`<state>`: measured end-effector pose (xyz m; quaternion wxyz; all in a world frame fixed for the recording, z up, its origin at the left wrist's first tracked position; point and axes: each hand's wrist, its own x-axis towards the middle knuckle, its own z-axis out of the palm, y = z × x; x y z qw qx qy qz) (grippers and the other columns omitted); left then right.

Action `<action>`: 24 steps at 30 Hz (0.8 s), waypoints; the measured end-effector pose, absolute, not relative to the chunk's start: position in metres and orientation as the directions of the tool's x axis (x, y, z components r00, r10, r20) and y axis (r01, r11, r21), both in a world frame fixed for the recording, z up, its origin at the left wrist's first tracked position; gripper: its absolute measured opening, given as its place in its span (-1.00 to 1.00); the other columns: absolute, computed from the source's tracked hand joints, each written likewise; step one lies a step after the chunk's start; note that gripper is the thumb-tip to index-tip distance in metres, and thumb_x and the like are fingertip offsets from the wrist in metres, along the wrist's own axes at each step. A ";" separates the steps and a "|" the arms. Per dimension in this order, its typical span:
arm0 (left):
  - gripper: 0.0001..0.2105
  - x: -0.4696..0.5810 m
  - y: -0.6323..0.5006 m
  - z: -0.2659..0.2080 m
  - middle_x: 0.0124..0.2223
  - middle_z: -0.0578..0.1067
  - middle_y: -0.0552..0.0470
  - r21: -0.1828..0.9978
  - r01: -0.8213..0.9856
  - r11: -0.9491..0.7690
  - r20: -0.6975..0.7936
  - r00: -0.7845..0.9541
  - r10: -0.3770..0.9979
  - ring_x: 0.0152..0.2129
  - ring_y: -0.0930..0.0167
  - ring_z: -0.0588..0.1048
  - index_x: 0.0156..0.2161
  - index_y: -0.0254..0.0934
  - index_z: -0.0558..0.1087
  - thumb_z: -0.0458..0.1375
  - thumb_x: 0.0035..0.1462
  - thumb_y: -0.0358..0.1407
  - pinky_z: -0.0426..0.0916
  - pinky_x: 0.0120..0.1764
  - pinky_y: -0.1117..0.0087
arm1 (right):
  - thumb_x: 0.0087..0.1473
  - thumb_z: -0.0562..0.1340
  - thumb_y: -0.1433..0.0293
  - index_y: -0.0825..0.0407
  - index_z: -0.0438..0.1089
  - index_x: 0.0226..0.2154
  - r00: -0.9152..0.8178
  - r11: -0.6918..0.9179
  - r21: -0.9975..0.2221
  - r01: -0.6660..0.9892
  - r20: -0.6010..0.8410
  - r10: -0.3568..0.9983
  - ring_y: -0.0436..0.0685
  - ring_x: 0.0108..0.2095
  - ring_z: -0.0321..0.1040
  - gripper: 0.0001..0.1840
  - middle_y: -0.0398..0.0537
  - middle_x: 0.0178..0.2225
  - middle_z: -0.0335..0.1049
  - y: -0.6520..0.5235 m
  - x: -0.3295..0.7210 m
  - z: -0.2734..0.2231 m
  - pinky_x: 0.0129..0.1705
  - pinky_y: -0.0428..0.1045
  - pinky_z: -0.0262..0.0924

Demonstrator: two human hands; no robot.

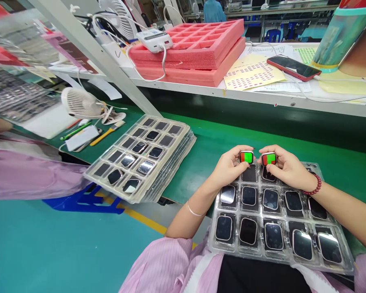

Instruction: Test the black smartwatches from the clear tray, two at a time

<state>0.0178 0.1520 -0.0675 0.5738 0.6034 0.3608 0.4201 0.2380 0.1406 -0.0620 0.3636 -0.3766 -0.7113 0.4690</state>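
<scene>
Between the thumb and fingers of my left hand [232, 165] is a smartwatch [246, 157], its lit screen split into red and green. My right hand [283, 165] pinches a second smartwatch [269, 159], also showing red and green blocks. The two watches are side by side, slightly apart, above the far row of a clear plastic tray [280, 260]. Several dark-screened watches [270, 199] lie in the tray's compartments. One far-row pocket [249, 174] near my left thumb holds no watch that I can see. My hands hide part of that row.
Left on the green bench [183, 179] stands a stack of trays [171, 162], the top one partly filled with watches. A small fan [82, 103] and a brush [108, 132] lie beyond. The shelf holds pink foam trays [198, 53] and a phone [293, 67]. A co-worker's sleeve [33, 175] is at far left.
</scene>
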 end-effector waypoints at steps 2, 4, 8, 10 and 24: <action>-0.58 0.018 0.153 -0.069 -0.12 0.50 -0.06 0.995 -0.052 -0.084 0.097 0.390 0.916 -0.22 0.36 0.51 0.04 -0.29 0.40 0.15 0.02 -0.47 0.43 -0.13 0.36 | 0.11 0.16 0.50 -0.04 0.25 0.05 -0.456 0.254 -0.951 0.174 0.151 0.877 0.09 -0.25 0.44 -0.57 -0.01 -0.10 0.40 0.140 0.238 -0.061 -0.29 -0.03 0.40; -0.54 0.018 0.154 -0.070 -0.11 0.50 -0.07 0.994 -0.076 -0.082 0.105 0.395 0.913 -0.21 0.37 0.50 0.06 -0.29 0.39 0.13 -0.01 -0.49 0.43 -0.15 0.39 | 0.13 0.13 0.50 -0.04 0.25 0.06 -0.453 0.232 -0.960 0.158 0.138 0.881 0.06 -0.30 0.44 -0.57 -0.03 -0.12 0.40 0.140 0.238 -0.061 -0.33 -0.05 0.41; -0.50 0.018 0.154 -0.069 -0.05 0.49 -0.10 0.993 -0.096 -0.065 0.098 0.402 0.910 -0.17 0.37 0.50 0.10 -0.30 0.37 0.12 -0.02 -0.51 0.42 -0.13 0.40 | 0.11 0.15 0.49 -0.03 0.26 0.05 -0.446 0.230 -0.962 0.149 0.143 0.884 0.07 -0.27 0.45 -0.57 -0.04 -0.14 0.41 0.141 0.237 -0.060 -0.26 -0.03 0.43; -0.51 0.018 0.153 -0.067 -0.06 0.50 -0.10 0.994 -0.094 -0.056 0.090 0.400 0.912 -0.18 0.38 0.50 0.11 -0.30 0.36 0.14 0.02 -0.49 0.43 -0.12 0.39 | 0.10 0.18 0.47 -0.02 0.25 0.06 -0.444 0.249 -0.954 0.165 0.153 0.883 0.10 -0.23 0.46 -0.56 -0.03 -0.13 0.41 0.141 0.237 -0.060 -0.23 -0.01 0.42; -0.65 0.017 0.153 -0.065 -0.10 0.54 -0.09 0.991 -0.133 -0.018 0.073 0.424 0.903 -0.35 0.44 0.53 0.04 -0.31 0.46 0.22 0.12 -0.33 0.44 -0.22 0.42 | 0.14 0.23 0.35 0.00 0.38 -0.17 -0.430 0.336 -0.909 0.247 0.208 0.879 0.09 -0.34 0.41 -0.83 -0.07 -0.29 0.47 0.141 0.236 -0.054 -0.33 -0.03 0.31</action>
